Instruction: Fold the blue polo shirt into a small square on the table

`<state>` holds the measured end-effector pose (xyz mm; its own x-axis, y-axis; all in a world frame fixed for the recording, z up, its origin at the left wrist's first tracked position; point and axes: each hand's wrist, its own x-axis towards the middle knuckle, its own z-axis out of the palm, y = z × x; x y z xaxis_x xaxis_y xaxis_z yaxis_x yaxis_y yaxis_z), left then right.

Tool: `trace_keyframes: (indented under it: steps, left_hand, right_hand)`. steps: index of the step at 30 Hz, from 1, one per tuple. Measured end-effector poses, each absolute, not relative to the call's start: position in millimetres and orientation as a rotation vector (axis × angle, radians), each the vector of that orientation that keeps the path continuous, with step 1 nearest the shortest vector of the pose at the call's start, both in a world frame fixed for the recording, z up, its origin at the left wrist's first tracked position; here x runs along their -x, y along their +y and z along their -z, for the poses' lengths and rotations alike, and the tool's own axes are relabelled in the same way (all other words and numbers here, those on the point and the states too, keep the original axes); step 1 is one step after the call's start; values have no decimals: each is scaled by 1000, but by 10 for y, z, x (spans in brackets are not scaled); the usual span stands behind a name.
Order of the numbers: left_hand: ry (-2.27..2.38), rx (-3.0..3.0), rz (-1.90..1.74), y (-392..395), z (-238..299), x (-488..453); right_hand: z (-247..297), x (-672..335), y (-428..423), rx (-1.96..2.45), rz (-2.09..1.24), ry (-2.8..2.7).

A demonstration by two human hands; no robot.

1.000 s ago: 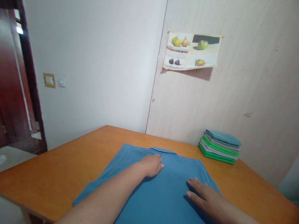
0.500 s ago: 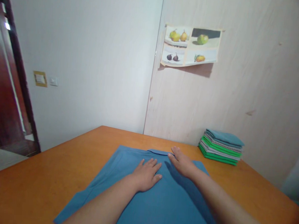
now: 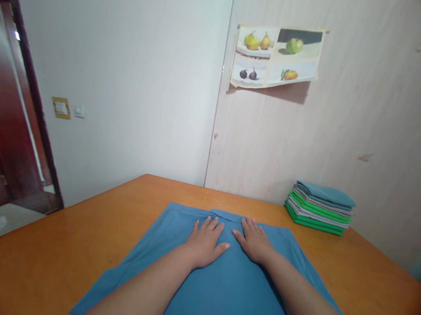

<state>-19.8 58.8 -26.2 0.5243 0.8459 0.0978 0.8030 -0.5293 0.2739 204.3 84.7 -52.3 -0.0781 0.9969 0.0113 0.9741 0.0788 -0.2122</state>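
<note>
A blue shirt (image 3: 231,290) lies spread on the table, its collar (image 3: 225,215) at the far edge and a sleeve reaching toward the near left. On the upper part of the cloth my left hand (image 3: 206,244) rests flat, fingers spread, just below the collar. My right hand (image 3: 254,239) also lies on the fabric, to the right of the left one, with its fingertips by the collar's right end. Neither hand grips anything. My forearms cover parts of both sides of the shirt.
The orange-brown wooden table (image 3: 112,218) meets the wall behind. A stack of folded cloths (image 3: 319,208), green, grey, checked and blue, stands at the back right. Fruit pictures (image 3: 277,57) hang on the wall. To the left is a dark red door (image 3: 11,119).
My right hand has come down from above the collar onto the shirt, a little nearer to me. The left hand stays in nearly the same place. The view has shifted slightly.
</note>
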Motion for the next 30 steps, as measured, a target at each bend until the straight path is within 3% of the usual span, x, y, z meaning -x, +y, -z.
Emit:
trace_keyframes:
  steps: [4, 15, 21, 30]
  left_hand:
    - [1556, -2552, -434, 694, 248, 271]
    - [1888, -2356, -276, 818, 299, 408]
    - [1706, -2548, -422, 810, 310, 404]
    - [1724, -2449, -268, 802, 296, 384]
  right_hand:
    - [528, -2053, 855, 2029, -207, -2194]
    - [558, -2062, 879, 2054, -167, -2179]
    - [588, -2077, 899, 2039, -152, -2183]
    - [582, -2083, 887, 2040, -126, -2189]
